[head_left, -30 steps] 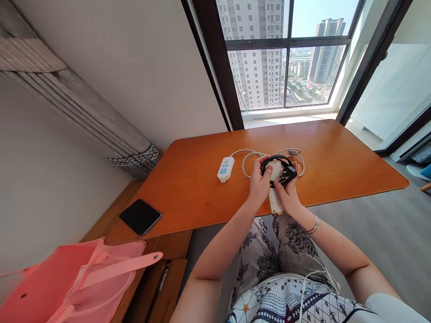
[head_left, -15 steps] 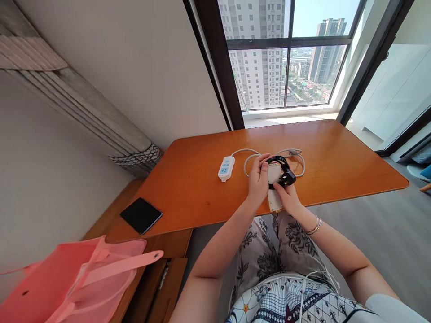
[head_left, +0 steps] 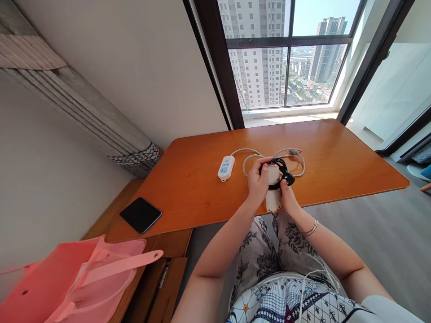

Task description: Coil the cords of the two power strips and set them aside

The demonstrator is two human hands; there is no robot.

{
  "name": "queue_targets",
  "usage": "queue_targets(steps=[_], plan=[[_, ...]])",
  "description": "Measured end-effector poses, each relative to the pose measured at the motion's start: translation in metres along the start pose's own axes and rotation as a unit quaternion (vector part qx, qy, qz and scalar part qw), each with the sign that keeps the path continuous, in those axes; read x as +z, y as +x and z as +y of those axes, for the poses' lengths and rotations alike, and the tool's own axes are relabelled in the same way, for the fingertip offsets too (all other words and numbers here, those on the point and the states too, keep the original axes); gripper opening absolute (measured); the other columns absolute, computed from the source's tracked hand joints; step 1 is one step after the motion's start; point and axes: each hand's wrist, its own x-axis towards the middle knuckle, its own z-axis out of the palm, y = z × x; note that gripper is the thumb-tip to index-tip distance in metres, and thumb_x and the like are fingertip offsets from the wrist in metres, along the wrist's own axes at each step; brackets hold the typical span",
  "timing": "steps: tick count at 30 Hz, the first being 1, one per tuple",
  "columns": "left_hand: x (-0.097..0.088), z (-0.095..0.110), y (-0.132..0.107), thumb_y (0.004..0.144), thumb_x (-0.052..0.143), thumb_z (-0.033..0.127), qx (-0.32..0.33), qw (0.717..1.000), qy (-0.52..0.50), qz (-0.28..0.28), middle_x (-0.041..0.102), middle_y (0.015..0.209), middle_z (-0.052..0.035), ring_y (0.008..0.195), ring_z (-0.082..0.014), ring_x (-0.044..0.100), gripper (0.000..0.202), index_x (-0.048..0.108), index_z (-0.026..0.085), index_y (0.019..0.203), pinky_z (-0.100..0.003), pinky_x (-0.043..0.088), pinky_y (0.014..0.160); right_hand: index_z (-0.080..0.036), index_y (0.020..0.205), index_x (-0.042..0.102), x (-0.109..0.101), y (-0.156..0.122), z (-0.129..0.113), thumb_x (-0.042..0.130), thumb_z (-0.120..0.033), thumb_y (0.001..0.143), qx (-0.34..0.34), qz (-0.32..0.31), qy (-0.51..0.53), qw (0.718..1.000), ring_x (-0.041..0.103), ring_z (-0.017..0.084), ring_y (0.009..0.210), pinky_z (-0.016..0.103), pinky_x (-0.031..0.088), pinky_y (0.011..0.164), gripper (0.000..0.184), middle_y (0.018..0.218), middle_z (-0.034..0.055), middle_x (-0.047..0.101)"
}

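Near the table's front edge, my left hand [head_left: 258,180] grips a long off-white power strip [head_left: 273,200] from its left side. A black cord [head_left: 279,162] is coiled around the strip's far part, and its black plug [head_left: 288,178] sticks out on the right. My right hand [head_left: 288,197] holds the strip's right side, its thumb just below the plug. The fingers under the strip are hidden. To the left on the tabletop lies a small white power strip [head_left: 226,168] with blue sockets. Its white cord [head_left: 247,149] loops behind my hands to a plug [head_left: 295,152].
The brown table [head_left: 195,184] stretches toward a window [head_left: 289,76]. A black tablet [head_left: 141,216] lies at its left front corner. Beside that is an open pink bag [head_left: 84,278]. A tied curtain [head_left: 101,121] hangs at the left.
My right thumb has shifted off the cord to the strip's right side, below the plug. The strip and the coiled cord have moved slightly left and tilted a little.
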Motion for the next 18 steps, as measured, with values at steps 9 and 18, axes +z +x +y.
queue_targets(steps=[9, 18], plan=[[0.002, -0.004, -0.002, 0.094, 0.042, 0.028, -0.011, 0.998, -0.056, 0.020, 0.073, 0.116, -0.0088, 0.117, -0.0215, 0.066, 0.022, 0.062, 0.022, 0.099, -0.042, 0.049, 0.106, -0.015, 0.142, 0.055, 0.011, 0.006, -0.008, 0.050, -0.085, 0.076, 0.021, 0.066, 0.184, 0.981, 0.042, 0.030, 0.147, 0.044, 0.040, 0.120, 0.095, 0.140, 0.0128, 0.063], [0.007, -0.015, -0.004, 0.087, 0.054, 0.023, -0.016, 0.980, -0.193, 0.055, 0.076, 0.107, -0.0066, 0.107, -0.0215, 0.071, 0.014, 0.067, 0.022, 0.092, -0.039, 0.054, 0.098, -0.026, 0.156, 0.031, 0.017, 0.001, -0.002, 0.068, -0.067, 0.079, -0.055, 0.150, 0.229, 0.960, 0.056, 0.026, 0.131, 0.047, 0.035, 0.120, 0.095, 0.143, 0.0091, 0.059]])
